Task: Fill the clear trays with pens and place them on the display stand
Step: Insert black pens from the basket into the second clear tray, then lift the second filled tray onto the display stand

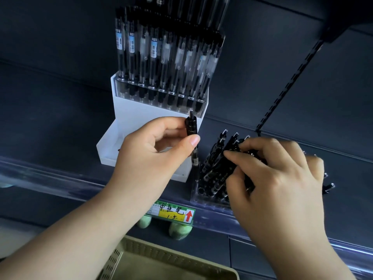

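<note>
Beige basket (167, 265) down at the bottom edge. Above it the left hand (153, 150) pinches one black pen (191, 127) upright, just left of the clear tray (196, 196) at the shelf (50, 128) front edge. The right hand (278, 174) is nearer the tray and grips the bunched pens (214, 170) inside.

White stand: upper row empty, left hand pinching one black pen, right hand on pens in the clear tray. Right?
No. Head view: the white stand has its upper row full of upright pens. Rest holds: left hand pinches the black pen, right hand on tray pens in the clear tray.
</note>
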A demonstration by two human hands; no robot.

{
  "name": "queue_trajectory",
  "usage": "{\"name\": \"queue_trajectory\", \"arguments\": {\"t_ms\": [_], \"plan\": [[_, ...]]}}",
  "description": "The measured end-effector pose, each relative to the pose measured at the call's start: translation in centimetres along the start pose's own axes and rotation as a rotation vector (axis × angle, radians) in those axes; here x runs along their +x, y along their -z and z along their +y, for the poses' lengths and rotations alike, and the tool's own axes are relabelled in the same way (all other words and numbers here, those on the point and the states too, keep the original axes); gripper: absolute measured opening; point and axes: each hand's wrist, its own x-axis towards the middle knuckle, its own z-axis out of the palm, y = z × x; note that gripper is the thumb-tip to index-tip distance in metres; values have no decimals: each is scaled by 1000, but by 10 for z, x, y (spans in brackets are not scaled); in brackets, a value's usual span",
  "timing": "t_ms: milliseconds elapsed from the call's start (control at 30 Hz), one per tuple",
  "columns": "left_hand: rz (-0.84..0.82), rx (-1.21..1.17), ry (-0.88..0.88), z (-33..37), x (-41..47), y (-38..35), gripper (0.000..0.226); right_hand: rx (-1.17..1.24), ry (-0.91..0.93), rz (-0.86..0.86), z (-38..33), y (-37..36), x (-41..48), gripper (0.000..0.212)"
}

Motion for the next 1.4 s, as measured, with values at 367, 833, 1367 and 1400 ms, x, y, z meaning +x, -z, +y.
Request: {"name": "queue_trajectory", "arguments": {"t_ms": [367, 833, 1367, 1400], "plan": [[14, 16, 10, 0, -1, -3, 18, -33, 79, -21, -6, -7, -2, 33], [-151, 51, 12, -9, -6, -19, 22, 186, 21, 50, 7, -5, 2, 36], [-195, 588, -148, -30, -12, -27, 23, 274, 157, 139, 30, 3, -23, 33], [-197, 597, -141, -31, -12, -27, 22, 283, 173, 152, 33, 5, -27, 33]]}}
